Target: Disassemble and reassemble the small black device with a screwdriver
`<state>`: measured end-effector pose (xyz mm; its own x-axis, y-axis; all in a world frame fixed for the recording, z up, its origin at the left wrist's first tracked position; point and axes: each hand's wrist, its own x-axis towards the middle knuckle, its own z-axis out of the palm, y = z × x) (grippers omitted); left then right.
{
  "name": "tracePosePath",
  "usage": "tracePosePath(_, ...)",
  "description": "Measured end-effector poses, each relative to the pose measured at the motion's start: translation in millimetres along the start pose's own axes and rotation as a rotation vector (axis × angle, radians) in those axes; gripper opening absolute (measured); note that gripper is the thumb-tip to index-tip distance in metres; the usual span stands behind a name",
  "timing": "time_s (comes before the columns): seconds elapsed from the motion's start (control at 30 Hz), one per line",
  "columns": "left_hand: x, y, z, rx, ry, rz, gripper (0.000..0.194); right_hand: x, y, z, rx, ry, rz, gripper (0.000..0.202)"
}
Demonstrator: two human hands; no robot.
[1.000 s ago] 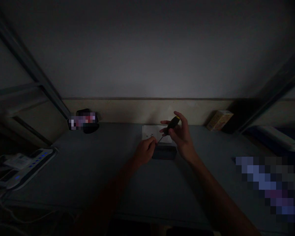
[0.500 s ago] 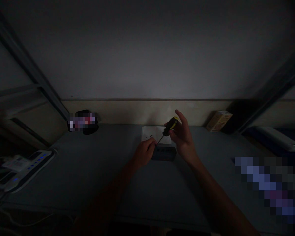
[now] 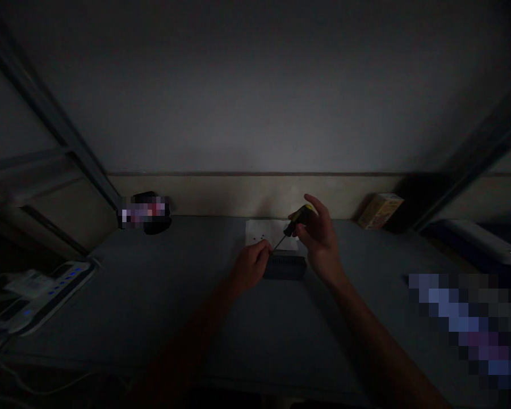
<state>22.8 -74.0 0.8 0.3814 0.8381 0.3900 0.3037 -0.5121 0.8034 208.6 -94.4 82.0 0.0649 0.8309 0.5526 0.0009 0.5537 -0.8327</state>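
Note:
My right hand grips the black and yellow handle of a screwdriver, thumb and fingers around it and the index finger raised. The shaft slants down to the left, its tip at the far left corner of a black vented box. At that left end my left hand is closed on the box, fingertips beside the screwdriver's tip. What the tip touches is hidden by the fingers. Behind the box lies a white sheet of paper with several tiny dark pieces, probably screws, on it.
A white power strip with blue lights and cables lies at the left. Dark items, partly blurred out, stand at the back left. A small carton leans near the wall at the back right. A pixelated object lies at the right.
The screwdriver's handle has turned slightly and tilted a little to the right in my right hand. My left hand and the box stay in place.

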Motion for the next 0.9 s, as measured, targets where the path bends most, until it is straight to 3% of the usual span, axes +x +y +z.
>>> tracePosePath(0.13, 0.1, 0.5, 0.1, -0.009, -0.006, -0.006, 0.028, -0.1, -0.7, -0.2, 0.033, -0.033, 0.015, 0.048)
tracePosePath(0.33, 1.1, 4.9, -1.2, -0.007, -0.009, -0.009, 0.029, 2.7, 2.6, 3.6, -0.043, 0.077, -0.03, 0.048)
tracePosePath(0.63, 0.1, 5.8, -1.7, -0.006, -0.008, -0.012, 0.028, 1.2, 3.4, 2.2, 0.057, -0.018, 0.051, 0.063)
tracePosePath(0.9, 0.8, 5.1, -0.9, -0.005, -0.01, -0.019, 0.028, 1.5, 6.0, 4.2, 0.024, 0.027, 0.031, 0.058)
